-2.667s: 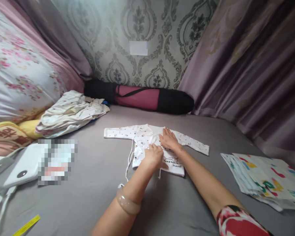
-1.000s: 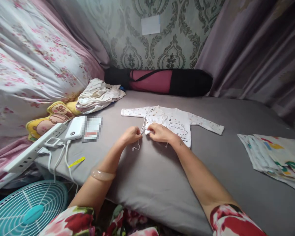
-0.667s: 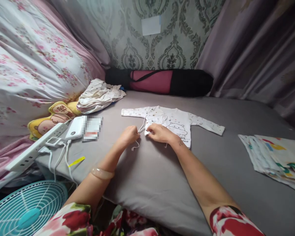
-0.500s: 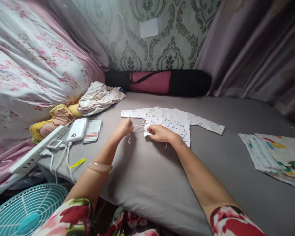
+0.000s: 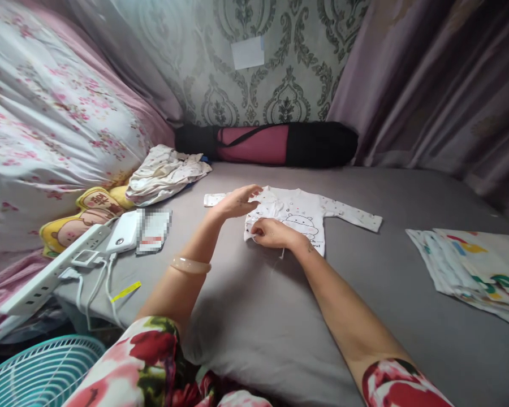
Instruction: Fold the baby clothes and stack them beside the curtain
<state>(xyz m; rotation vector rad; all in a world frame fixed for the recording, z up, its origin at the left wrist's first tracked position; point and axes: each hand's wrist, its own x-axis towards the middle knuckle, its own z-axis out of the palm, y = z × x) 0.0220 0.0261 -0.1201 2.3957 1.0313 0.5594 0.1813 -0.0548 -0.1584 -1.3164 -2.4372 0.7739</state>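
A small white baby shirt (image 5: 307,204) lies spread on the grey sheet (image 5: 246,316), its long sleeves out to both sides and an outlined animal printed on its front. My left hand (image 5: 241,202) hovers at the shirt's left side, fingers apart and holding nothing, and covers part of the left sleeve. Just below it, my right hand (image 5: 272,233) pinches the shirt's lower left edge with thumb and fingers closed. A thin white tie string (image 5: 282,253) hangs out beneath my right wrist.
Folded printed cloths (image 5: 477,265) lie at the right. To the left are a crumpled cloth (image 5: 163,172), a yellow cushion (image 5: 78,220), a white power strip (image 5: 51,274) with cables and a teal fan (image 5: 38,367). A long black and pink bag (image 5: 254,144) lies along the wall.
My left hand has let go of the white tie string and moved up and right over the shirt, fingers spreading. My right hand keeps its pinch. The view has shifted slightly.
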